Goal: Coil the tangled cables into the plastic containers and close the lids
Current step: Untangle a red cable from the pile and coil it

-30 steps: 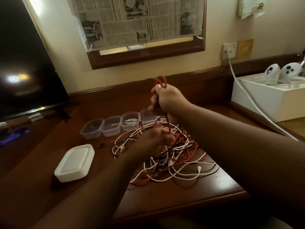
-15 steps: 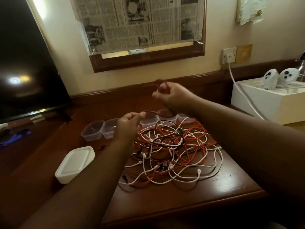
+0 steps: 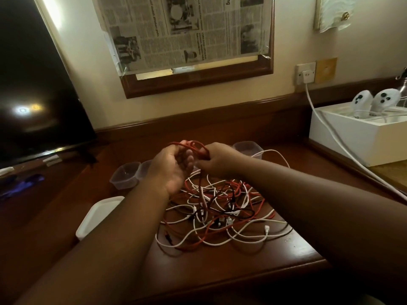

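Dark wood bench (image 3: 286,258) runs below a wall mirror covered with newspaper (image 3: 187,29), its print too small to read beyond "ang". Both hands meet above the cable tangle (image 3: 220,208): the left hand (image 3: 174,166) and right hand (image 3: 218,161) each grasp loops of a red cable (image 3: 191,145), coiled between them. Clear tubs (image 3: 126,175) sit just beyond and left of the left hand, nearer to it; lids (image 3: 97,214) lie under the left forearm.
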`<state>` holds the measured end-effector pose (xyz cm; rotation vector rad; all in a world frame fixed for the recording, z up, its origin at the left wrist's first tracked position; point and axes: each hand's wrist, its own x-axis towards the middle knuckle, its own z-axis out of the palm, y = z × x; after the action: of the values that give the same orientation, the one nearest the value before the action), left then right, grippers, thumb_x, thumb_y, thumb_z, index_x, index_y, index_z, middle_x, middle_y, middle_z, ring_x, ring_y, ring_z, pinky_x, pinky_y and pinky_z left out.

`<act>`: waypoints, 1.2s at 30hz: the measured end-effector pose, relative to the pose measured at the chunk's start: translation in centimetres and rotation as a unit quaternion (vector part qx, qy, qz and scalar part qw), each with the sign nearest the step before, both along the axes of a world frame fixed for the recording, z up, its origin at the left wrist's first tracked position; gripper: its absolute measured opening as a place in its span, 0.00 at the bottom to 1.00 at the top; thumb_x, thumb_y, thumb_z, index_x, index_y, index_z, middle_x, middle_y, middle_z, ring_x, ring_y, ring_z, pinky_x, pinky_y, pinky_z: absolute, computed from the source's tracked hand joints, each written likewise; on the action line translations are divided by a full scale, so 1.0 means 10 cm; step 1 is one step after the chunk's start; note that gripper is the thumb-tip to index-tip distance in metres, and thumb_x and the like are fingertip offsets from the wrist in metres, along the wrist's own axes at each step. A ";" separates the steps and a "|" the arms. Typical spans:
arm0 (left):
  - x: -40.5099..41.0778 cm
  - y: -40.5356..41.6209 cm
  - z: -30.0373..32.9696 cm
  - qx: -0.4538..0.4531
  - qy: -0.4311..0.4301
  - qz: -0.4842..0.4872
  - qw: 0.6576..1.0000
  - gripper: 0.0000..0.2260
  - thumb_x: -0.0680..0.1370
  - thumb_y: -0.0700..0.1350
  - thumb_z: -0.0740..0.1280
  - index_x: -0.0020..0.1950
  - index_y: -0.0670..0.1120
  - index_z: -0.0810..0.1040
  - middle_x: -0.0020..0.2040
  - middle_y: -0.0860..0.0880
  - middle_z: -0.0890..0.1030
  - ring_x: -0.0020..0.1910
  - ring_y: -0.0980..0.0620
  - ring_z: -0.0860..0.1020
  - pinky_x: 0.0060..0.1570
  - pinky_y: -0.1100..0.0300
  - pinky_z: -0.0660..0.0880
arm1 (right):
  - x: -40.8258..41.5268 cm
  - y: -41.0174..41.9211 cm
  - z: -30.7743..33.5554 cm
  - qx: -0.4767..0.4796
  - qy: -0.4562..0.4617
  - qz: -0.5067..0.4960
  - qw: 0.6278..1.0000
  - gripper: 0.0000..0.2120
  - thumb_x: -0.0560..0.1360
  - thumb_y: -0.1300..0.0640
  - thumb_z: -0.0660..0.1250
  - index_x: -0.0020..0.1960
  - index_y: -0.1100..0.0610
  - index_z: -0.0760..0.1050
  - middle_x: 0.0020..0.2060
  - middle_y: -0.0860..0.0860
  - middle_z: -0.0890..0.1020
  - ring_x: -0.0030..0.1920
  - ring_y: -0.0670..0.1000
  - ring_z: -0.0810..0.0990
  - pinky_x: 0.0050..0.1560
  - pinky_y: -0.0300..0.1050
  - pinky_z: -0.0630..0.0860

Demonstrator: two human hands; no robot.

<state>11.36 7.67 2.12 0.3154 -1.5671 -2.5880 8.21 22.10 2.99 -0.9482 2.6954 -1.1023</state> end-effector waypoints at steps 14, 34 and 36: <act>0.14 0.14 -0.68 -0.310 0.154 -0.033 0.938 0.11 0.78 0.36 0.68 0.56 0.48 0.72 0.38 0.49 0.83 0.42 0.52 0.82 0.48 0.54 0.78 | 0.01 -0.03 0.23 -0.491 -0.283 -0.095 0.818 0.13 0.84 0.50 0.56 0.46 0.57 0.71 0.29 0.50 0.74 0.32 0.51 0.76 0.39 0.48 0.78; 0.01 -0.32 -0.16 -0.632 0.052 -0.045 0.772 0.14 0.79 0.53 0.68 0.43 0.42 0.80 0.35 0.43 0.79 0.32 0.52 0.75 0.34 0.57 0.72 | -0.24 0.40 0.33 0.030 0.354 -0.139 0.924 0.07 0.81 0.52 0.60 0.54 0.55 0.70 0.37 0.51 0.78 0.34 0.53 0.75 0.32 0.43 0.65; 0.01 -0.45 -0.15 -0.607 0.043 -0.044 0.792 0.14 0.79 0.53 0.68 0.42 0.42 0.80 0.38 0.41 0.82 0.35 0.45 0.78 0.40 0.52 0.76 | -0.32 0.49 0.29 0.051 0.346 -0.160 0.923 0.06 0.81 0.51 0.60 0.52 0.54 0.69 0.37 0.51 0.77 0.35 0.54 0.76 0.34 0.45 0.67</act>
<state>11.49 3.22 0.62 -0.0229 -2.7579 -1.0934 4.99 27.04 5.86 -1.0587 3.5435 -0.7393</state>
